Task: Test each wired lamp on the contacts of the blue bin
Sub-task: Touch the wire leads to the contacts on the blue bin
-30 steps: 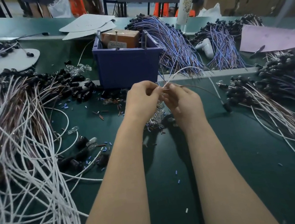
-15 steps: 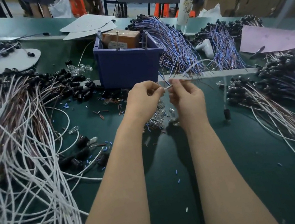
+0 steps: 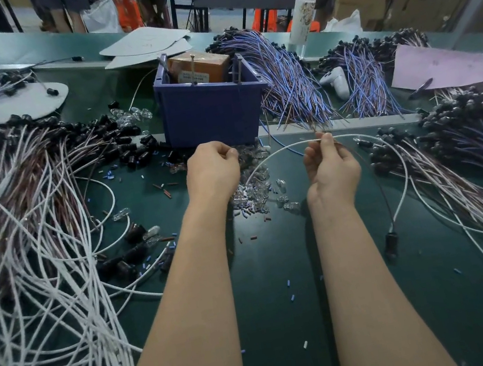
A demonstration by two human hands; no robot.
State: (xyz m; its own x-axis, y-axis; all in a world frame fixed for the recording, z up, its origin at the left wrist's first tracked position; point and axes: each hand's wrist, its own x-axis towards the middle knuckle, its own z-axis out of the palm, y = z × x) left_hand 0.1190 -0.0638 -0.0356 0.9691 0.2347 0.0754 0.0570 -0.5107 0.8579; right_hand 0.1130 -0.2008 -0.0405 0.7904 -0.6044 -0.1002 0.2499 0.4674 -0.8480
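The blue bin [image 3: 209,114] stands at the middle back of the green table, a brown box [image 3: 198,68] and upright metal pins [image 3: 239,69] inside it. My right hand [image 3: 327,162] pinches a white wire [image 3: 395,154] near its middle; the wire arcs right and down to a black lamp socket [image 3: 390,242] hanging near the table. My left hand [image 3: 212,171] has curled fingers just in front of the bin, above a heap of small clear bulbs [image 3: 255,190]; what it holds between the fingertips is too small to tell.
A big tangle of white and brown wired lamps [image 3: 31,250] fills the left side. More white-wired lamps [image 3: 473,201] lie at the right, and blue-wired bundles [image 3: 291,85] behind and right of the bin. Loose black sockets [image 3: 129,150], a white bottle [image 3: 303,16] and a pink sheet [image 3: 441,66] are around.
My hands have come apart: the right moved right with the white wire, the left stayed in front of the bin. The black socket now hangs lower at the right.
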